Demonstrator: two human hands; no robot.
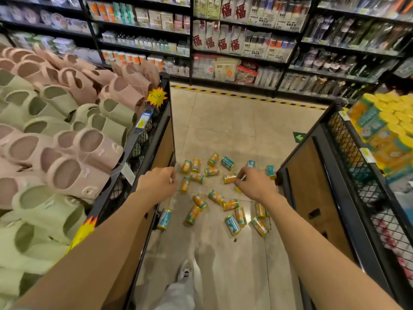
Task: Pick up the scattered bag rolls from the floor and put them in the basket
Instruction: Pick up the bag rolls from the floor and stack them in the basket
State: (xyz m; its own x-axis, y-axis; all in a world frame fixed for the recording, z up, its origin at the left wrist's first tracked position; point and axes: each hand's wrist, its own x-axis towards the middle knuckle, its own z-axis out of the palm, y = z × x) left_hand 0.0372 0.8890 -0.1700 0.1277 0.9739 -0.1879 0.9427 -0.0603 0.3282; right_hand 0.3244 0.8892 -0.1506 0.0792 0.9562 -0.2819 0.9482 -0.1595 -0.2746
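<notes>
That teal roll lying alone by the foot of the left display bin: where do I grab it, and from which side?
Grip the teal roll around its middle, across the short width, coming straight down from above. It lies flat on the tile floor, long axis pointing away from you, with its left side close to the bin base, so a top approach probably leaves the left hand most room.

One view alone was given, from a camera worn on the person's head. It looked forward and steeply down along a shop aisle, from standing height, with a wide angle that bent the edges. Both forearms reached out from the bottom corners, the left hand (159, 184) and right hand (257, 184) near the middle of the picture. The floor (223, 130) lay well below, running between a display bin (143, 139) at the left edge and another display stand (330, 175) at the right. Far shelves (234, 41) filled the top. One shoe (185, 270) showed near the bottom edge.
</notes>
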